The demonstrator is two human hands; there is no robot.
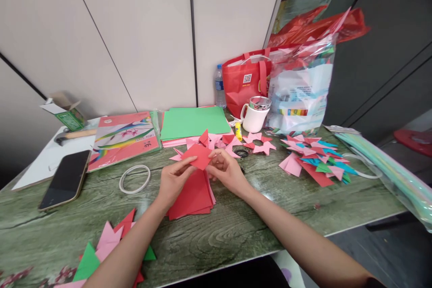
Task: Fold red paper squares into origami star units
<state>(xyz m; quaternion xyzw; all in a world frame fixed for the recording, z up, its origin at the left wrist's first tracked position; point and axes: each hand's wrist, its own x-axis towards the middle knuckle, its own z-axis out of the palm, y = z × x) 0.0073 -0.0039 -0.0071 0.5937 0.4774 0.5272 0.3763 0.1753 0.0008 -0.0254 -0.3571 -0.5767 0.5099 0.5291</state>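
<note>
Between my two hands a piece of red paper (pixel 198 156) is held up, turned with a corner toward me. My left hand (pixel 175 182) pinches its left side between thumb and fingers. On the opposite side, the fingers and thumb of my right hand (pixel 227 171) close on the edge. Beneath them lies a stack of red paper sheets (pixel 191 195), with a little pink showing at its right edge. Just behind my hands are several folded pink and red paper pieces (pixel 216 140), partly covered by the held paper.
Green sheets (pixel 195 122) lie at the back, near a glue stick (pixel 238 131) and a white mug (pixel 255 116). Folded colored pieces (pixel 313 155) sit right, others (pixel 110 240) front left. A phone (pixel 65 180), white ring (pixel 135 179) and paper pack (pixel 124 139) are left. Bags (pixel 299 94) stand behind.
</note>
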